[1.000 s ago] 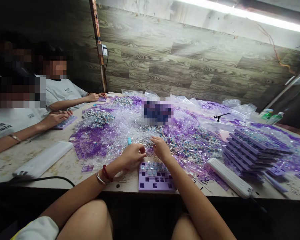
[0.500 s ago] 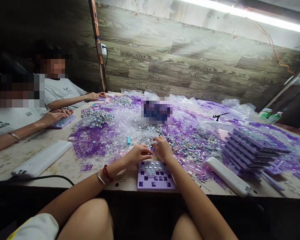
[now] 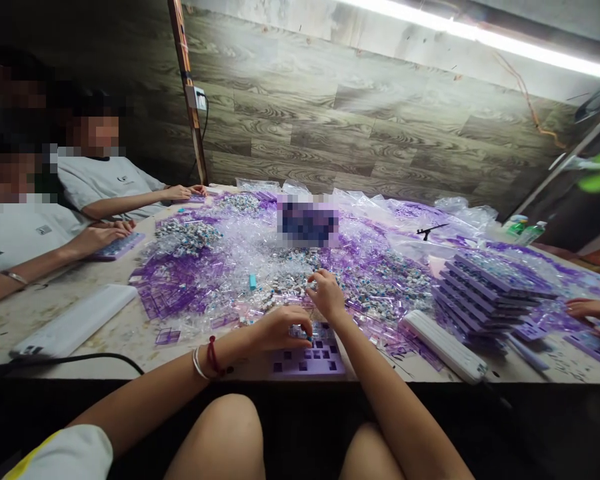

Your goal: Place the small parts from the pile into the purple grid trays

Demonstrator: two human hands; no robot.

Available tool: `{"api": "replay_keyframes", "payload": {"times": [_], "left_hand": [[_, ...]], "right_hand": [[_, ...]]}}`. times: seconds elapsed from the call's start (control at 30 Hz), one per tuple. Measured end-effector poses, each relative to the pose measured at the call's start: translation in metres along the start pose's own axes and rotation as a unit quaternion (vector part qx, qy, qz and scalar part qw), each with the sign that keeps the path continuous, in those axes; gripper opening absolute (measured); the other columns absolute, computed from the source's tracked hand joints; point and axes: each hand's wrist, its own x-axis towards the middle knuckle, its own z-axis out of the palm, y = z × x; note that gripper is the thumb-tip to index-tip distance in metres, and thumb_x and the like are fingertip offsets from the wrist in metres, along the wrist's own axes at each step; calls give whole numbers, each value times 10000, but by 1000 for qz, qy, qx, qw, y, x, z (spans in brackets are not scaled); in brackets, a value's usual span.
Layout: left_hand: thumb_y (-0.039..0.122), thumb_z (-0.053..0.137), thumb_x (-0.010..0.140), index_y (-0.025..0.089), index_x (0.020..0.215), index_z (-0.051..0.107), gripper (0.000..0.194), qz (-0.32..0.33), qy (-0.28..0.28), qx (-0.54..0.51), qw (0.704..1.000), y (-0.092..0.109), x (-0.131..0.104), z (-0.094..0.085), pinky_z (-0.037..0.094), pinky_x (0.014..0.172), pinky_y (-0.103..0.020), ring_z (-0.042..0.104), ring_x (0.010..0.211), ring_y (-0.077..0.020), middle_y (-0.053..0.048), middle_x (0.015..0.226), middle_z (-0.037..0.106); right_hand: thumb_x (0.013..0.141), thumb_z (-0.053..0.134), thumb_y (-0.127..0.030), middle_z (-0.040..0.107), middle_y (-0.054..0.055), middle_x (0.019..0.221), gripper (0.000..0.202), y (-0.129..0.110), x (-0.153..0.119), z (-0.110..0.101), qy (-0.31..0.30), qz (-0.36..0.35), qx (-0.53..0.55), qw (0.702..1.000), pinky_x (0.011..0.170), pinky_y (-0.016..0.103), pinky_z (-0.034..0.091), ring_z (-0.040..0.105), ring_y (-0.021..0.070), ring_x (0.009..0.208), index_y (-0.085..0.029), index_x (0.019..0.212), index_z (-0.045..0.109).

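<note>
At the table's front edge lies a purple keyboard plate (image 3: 300,365) with square holes; clear-topped switches fill part of its upper rows. My left hand (image 3: 280,328) is over the plate, thumb and forefinger pinched on a small switch close to the holes. It covers the plate's upper left part. Beyond the plate, my right hand (image 3: 326,293) is at the near side of a heap of small white-and-blue switches (image 3: 300,260). Its fingers are curled together, and whatever lies between them cannot be made out.
A stack of filled purple plates (image 3: 480,293) and a white power strip (image 3: 445,347) are to the right. Another white strip (image 3: 75,323) and its cable lie left. Purple and clear plastic pieces (image 3: 180,287) cover the middle. Co-workers sit left; another person's hand (image 3: 593,311) shows at right.
My left hand has come down and nearer over the plate, covering its upper left part. My right hand stays by the heap, fingers more curled. The view has shifted slightly.
</note>
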Motion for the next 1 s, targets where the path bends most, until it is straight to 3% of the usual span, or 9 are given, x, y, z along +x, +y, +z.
{"api": "replay_keyframes", "payload": {"times": [0.2,0.33,0.43,0.53,0.67,0.73,0.83,1.0], "left_hand": [[337,586,857,198,758,625,175,18,20,96,995,8,3,3,421,828,-314,581,830,-202,-56,816,661],[243,553,857,189,699,578,169,50,29,153,987,10,3,11,411,786,-295,551,774,-175,-27,727,629],[168,540,810,184,703,557,109,56,43,164,984,12,3,14,413,751,-281,539,734,-161,-16,715,608],[123,538,752,179,734,555,62,26,67,151,986,14,2,12,417,745,-282,537,730,-162,-18,743,601],[74,491,724,174,785,565,138,-44,106,129,985,5,1,11,420,780,-292,541,804,-176,-26,799,600],[84,481,747,171,795,567,132,-69,114,117,984,0,1,12,420,781,-291,539,811,-173,-26,810,597],[118,490,779,170,804,571,100,-70,102,109,986,-3,1,10,420,781,-290,539,812,-171,-26,817,593],[127,523,747,184,856,581,136,-49,61,106,991,3,2,8,426,835,-304,543,893,-192,-36,891,600]], "right_hand": [[720,552,-137,601,8,701,122,3,-2,-14,7,-8,138,990,658,252,445,563,147,651,-157,824,614],[705,520,-134,601,0,700,235,1,-16,-42,-13,-24,209,978,622,237,439,554,134,634,-166,900,647],[678,506,-109,611,12,702,172,-4,-37,-70,-53,5,221,974,606,238,430,553,134,621,-166,761,645],[690,468,-85,627,21,749,160,-11,-68,-86,-95,-9,256,962,615,232,431,570,142,690,-178,664,596],[678,422,7,613,35,784,289,-15,-101,-79,-121,-34,209,970,623,235,436,575,144,722,-174,718,644],[737,441,-1,622,47,805,292,-12,-106,-72,-113,-44,201,972,644,248,453,585,150,734,-172,797,669],[826,471,-56,645,57,815,251,-8,-103,-66,-94,-60,209,972,650,262,468,597,157,734,-174,892,683],[835,530,-59,660,52,829,221,-8,-102,-61,-106,-91,213,967,655,259,485,603,147,706,-182,900,701]]}}
